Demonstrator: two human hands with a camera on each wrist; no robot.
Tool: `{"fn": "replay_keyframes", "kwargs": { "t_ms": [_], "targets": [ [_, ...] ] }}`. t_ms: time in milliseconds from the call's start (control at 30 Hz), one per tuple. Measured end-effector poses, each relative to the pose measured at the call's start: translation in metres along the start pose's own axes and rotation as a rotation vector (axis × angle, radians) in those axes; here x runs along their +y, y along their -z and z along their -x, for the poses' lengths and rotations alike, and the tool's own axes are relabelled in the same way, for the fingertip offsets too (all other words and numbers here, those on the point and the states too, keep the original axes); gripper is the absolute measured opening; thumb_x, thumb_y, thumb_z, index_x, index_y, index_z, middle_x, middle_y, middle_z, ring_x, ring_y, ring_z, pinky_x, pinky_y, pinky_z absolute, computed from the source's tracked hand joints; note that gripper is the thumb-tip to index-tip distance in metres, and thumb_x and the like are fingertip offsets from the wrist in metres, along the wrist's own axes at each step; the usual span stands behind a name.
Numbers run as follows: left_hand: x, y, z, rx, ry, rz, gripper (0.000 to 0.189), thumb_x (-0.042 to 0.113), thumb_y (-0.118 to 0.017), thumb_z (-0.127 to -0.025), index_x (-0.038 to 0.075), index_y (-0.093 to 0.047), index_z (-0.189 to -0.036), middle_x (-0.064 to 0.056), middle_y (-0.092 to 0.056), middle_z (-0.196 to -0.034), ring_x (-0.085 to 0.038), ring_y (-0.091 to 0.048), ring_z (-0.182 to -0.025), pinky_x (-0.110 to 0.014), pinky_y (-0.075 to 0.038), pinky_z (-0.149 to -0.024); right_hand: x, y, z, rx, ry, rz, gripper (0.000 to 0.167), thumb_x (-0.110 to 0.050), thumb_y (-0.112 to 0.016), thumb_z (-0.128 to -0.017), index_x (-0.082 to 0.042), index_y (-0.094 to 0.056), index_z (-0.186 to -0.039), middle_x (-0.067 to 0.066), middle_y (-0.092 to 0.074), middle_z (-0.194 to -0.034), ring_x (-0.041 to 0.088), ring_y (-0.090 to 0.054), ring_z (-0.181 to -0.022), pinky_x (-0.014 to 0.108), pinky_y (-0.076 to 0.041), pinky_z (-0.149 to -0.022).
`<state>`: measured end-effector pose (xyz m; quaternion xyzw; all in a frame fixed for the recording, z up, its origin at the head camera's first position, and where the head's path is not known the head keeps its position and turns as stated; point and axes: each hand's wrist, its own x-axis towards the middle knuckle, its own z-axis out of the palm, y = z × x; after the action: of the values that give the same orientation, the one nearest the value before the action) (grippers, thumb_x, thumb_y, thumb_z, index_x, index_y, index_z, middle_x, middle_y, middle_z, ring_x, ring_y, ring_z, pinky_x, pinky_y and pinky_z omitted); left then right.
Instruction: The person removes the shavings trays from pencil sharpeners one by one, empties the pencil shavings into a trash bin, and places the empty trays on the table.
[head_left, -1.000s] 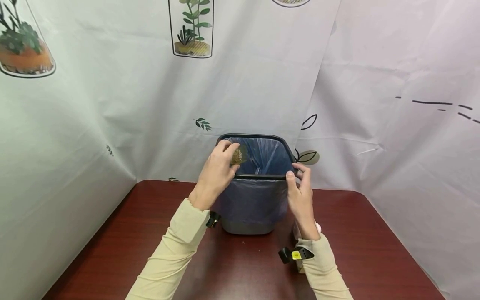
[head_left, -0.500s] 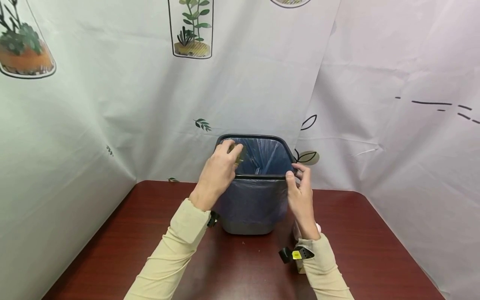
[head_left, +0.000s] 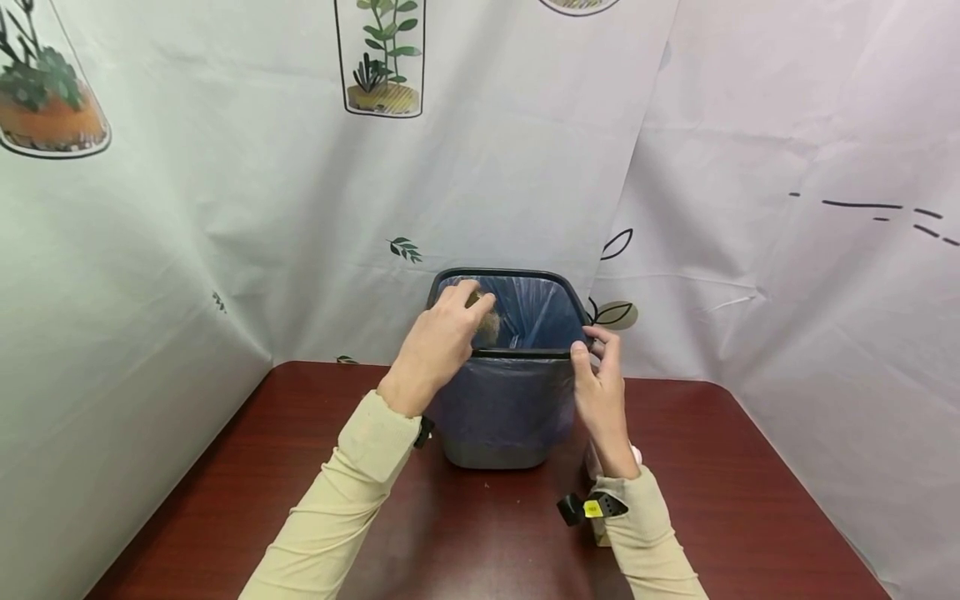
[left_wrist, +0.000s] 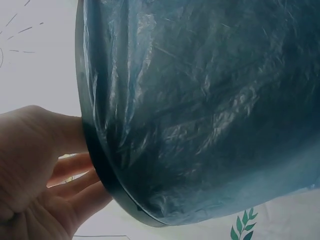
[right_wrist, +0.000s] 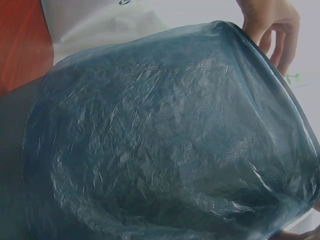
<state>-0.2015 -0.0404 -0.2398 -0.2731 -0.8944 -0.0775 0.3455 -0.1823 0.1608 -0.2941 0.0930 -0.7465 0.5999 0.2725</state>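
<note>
A grey bin (head_left: 495, 457) with a dark rim (head_left: 517, 354) stands on the table, lined with a translucent bluish bag (head_left: 510, 400). Over its left side, my left hand (head_left: 435, 342) holds a small yellowish-brown crinkled thing (head_left: 487, 329) between thumb and fingers, inside the opening; its kind does not show. In the left wrist view the fingertips of the left hand (left_wrist: 45, 170) are hidden behind the rim. My right hand (head_left: 602, 387) grips the rim at the right front corner, thumb in front. Only a sliver of it shows in the right wrist view, beside the bag (right_wrist: 150, 125).
Partly under the right forearm, a pale packet or box (head_left: 602, 533) lies on the dark red table (head_left: 480, 542). Close behind the bin hangs a white cloth backdrop (head_left: 517, 192) printed with plants. Cloth walls also close in both sides.
My left hand has shifted slightly right and further over the opening, and the yellowish-brown thing now shows lower, below the thumb. The right hand and bin have stayed put.
</note>
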Motion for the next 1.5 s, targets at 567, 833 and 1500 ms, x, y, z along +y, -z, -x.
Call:
{"fn": "replay_keyframes", "kwargs": {
  "t_ms": [567,833,1500],
  "targets": [
    [0.0020,0.0011,0.0005,-0.012,-0.046,-0.065,0.053,-0.008,-0.069,-0.071,0.008,-0.057,-0.119,-0.016,-0.049,-0.125,-0.029,-0.048,-0.114,-0.034,-0.054,-0.058,0.0003,-0.0007,0.0011,0.001,0.000,0.000,0.041,-0.019,-0.047,-0.094,-0.001,-0.038,-0.130,0.025,-0.046,-0.119,0.033,-0.053,-0.098,0.038,-0.040,-0.078],
    [0.0028,0.0014,0.0011,0.001,-0.051,-0.057,0.052,-0.009,-0.068,-0.071,0.008,-0.057,-0.119,-0.016,-0.049,-0.125,-0.029,-0.049,-0.113,-0.033,-0.053,-0.056,-0.0002,-0.0001,0.0014,0.002,-0.010,0.003,0.041,-0.019,-0.047,-0.094,-0.002,-0.038,-0.130,0.025,-0.047,-0.119,0.034,-0.053,-0.099,0.039,-0.040,-0.079],
    [0.0005,0.0018,0.0033,0.044,0.000,-0.029,0.046,-0.003,-0.067,-0.078,0.008,-0.057,-0.122,-0.017,-0.049,-0.125,-0.031,-0.049,-0.113,-0.033,-0.052,-0.054,-0.0002,0.0006,0.0016,-0.008,-0.003,-0.001,0.040,-0.019,-0.046,-0.095,-0.003,-0.038,-0.130,0.027,-0.045,-0.122,0.038,-0.052,-0.103,0.043,-0.041,-0.080]
  ]
}}
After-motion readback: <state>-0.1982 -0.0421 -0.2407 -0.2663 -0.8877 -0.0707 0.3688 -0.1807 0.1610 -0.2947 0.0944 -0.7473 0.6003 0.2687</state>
